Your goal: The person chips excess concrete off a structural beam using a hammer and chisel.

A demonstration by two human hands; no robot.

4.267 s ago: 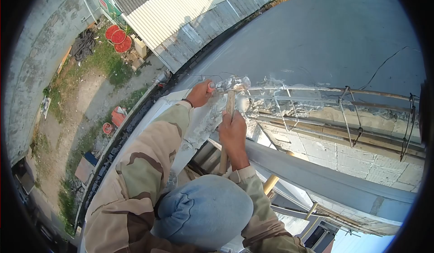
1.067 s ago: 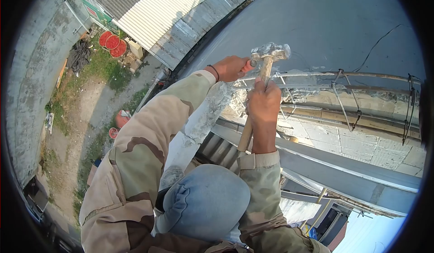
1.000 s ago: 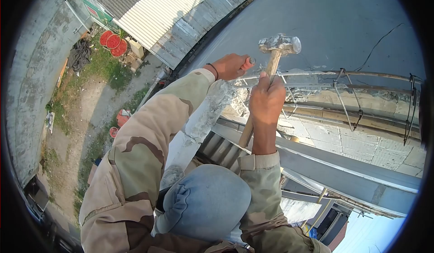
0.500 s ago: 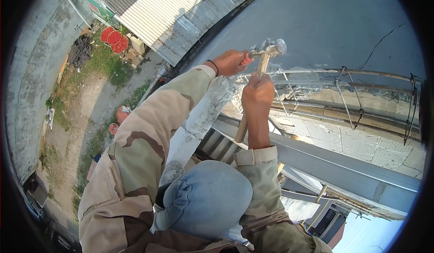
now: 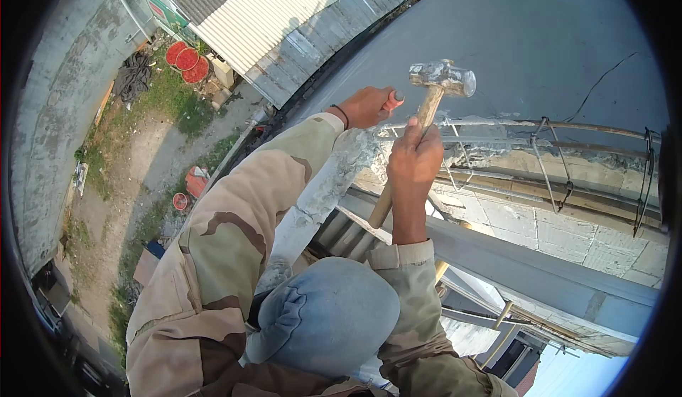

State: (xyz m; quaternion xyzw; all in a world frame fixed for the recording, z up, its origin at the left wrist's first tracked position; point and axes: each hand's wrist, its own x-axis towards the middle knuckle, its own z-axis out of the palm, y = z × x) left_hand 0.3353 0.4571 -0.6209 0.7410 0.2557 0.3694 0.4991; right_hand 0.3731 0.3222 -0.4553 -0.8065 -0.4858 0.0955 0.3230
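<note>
My left hand [image 5: 364,107], with a dark band at the wrist, is closed around a chisel [image 5: 398,96]; only its round grey struck end shows above the fist. Below this hand is the broken, rough concrete edge [image 5: 352,157]; the chisel's tip is hidden. My right hand [image 5: 413,157] grips the wooden handle of a hammer [image 5: 442,77]. The hammer's worn, dusty metal head is raised, apart from the chisel and up to its right. The handle's lower end sticks out beneath the right fist.
Bare steel rebar [image 5: 554,131] with tied stirrups runs right along the chipped edge, above a block wall [image 5: 540,226]. A grey slab [image 5: 497,28] spreads beyond. My bent knee [image 5: 330,319] is between my arms. Far below left lie the ground [image 5: 135,184] and red baskets [image 5: 187,59].
The hammer head has lifted off the chisel's end and moved up and to the right, with my right hand shifting slightly right. My left hand still grips the chisel.
</note>
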